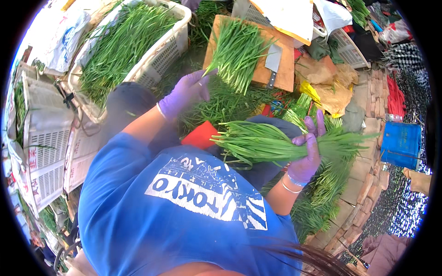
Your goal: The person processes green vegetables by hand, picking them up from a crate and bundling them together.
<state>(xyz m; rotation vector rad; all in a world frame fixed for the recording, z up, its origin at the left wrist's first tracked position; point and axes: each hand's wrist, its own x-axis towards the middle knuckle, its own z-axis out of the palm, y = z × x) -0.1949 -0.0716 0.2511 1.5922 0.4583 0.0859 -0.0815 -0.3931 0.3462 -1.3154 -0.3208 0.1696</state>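
My right hand, in a purple glove, is wrapped round a bunch of green garlic chives held level above my lap; one or two of its fingers stick up. My left hand, gloved alike, is at the near left corner of the wooden cutting board. Its fingers are curled in, with the tips by the near ends of a second chive bunch lying on the board; whether a stalk is pinched there is too small to tell. A cleaver lies on the board, right of that bunch.
White plastic crates stand at the left, one heaped with loose chives. Cut chives lie in a pile at my right. Brown paper and a yellow wrapper are beside the board. Bricks and a blue container are farther right.
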